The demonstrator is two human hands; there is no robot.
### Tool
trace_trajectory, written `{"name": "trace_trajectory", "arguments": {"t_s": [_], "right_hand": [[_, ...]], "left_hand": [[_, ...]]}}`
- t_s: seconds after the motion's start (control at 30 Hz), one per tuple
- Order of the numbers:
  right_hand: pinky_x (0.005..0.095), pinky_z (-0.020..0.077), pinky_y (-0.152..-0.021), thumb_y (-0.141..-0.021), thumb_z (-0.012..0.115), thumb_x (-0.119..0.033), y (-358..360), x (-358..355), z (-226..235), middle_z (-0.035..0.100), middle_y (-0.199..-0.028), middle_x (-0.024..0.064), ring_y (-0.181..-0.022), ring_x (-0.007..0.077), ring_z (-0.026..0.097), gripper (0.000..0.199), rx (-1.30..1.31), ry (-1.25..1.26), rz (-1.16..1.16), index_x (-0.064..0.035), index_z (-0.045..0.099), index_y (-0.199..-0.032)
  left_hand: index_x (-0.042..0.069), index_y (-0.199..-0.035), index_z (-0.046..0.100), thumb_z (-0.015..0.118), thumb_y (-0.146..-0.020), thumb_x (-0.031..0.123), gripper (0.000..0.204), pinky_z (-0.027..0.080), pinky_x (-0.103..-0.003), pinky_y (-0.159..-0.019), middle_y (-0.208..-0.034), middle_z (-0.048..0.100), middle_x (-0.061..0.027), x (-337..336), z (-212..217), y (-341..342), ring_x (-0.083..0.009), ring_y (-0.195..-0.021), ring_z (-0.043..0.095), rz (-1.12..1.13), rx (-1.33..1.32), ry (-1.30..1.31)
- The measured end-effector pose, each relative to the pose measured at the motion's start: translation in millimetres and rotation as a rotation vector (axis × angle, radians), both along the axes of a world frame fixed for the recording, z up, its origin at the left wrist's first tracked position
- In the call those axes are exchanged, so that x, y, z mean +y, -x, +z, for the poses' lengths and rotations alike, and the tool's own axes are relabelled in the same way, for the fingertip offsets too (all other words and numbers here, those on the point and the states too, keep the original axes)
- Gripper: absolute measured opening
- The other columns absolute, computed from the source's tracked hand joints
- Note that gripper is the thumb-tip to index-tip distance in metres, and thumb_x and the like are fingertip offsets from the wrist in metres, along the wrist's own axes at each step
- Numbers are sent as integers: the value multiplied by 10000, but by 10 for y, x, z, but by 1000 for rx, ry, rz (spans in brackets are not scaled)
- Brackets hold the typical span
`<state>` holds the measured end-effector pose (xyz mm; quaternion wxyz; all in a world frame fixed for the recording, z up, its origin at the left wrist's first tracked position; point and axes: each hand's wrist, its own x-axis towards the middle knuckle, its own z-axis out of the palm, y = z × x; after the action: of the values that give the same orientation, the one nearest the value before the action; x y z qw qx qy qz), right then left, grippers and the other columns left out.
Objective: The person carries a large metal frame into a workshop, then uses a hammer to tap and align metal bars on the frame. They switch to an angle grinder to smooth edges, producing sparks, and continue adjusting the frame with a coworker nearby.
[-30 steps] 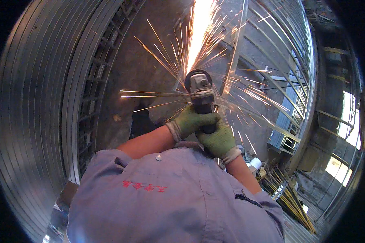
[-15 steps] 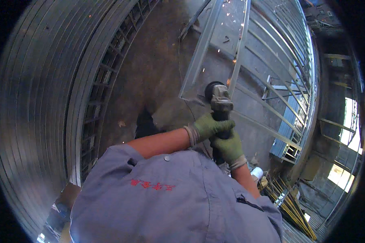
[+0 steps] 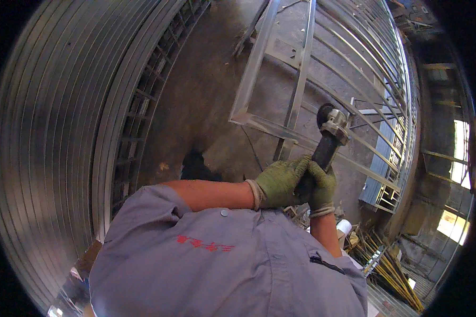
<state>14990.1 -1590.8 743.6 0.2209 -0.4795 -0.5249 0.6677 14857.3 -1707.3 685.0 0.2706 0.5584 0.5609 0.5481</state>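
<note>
An angle grinder [image 3: 331, 142] with a dark body and a metal gear head is held out in front of me, its dark disc [image 3: 325, 114] at the far end. My right hand [image 3: 322, 191], in a green knit glove, is closed round the grinder's body. Against it, my left hand [image 3: 281, 183] in a matching glove is also closed on the tool's lower part. Beyond and beneath the grinder lies a welded steel frame [image 3: 244, 100] of square tubes, with a corner to the left of the disc. The disc appears apart from the frame's left corner; whether it touches a bar behind it I cannot tell.
Ribbed metal panels [image 3: 63, 132] rise along the left, beside a ladder-like metal lattice [image 3: 135, 121]. Long parallel bars [image 3: 365, 47] run on at the upper right. Yellow rods [image 3: 394, 277] lie in a pile at the lower right. A thin cable [image 3: 253, 145] hangs near the frame corner.
The grinder and both hands have moved to the right, and the tool has tilted rightward. Sparks seen earlier around the frame bars are gone. The view has shifted slightly.
</note>
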Motion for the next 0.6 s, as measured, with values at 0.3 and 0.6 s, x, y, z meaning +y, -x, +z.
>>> {"name": "trace_trajectory", "arguments": {"t_s": [0.3, 0.6], "right_hand": [[343, 604, -760, -923, 889, -228, 424, -18, -270, 781, -1040, 62, -846, 179, 734, 455, -77, -59, 199, 7, 724, -1276], [348, 610, -831, -922, 891, -208, 473, -243, -187, 795, -1063, 71, -941, 166, 740, 483, -239, -30, 488, -11, 716, -1327]], "left_hand": [[-7, -1585, 407, 832, -880, 245, 861, 571, -575, -868, -1237, 703, -259, -318, -78, 53, -489, -1051, 697, 191, 38, 179], [33, -1530, 560, 873, -972, 401, 739, 561, -434, -1054, -1434, 692, -176, -565, -278, 352, -282, -1230, 709, -14, -884, 109]]}}
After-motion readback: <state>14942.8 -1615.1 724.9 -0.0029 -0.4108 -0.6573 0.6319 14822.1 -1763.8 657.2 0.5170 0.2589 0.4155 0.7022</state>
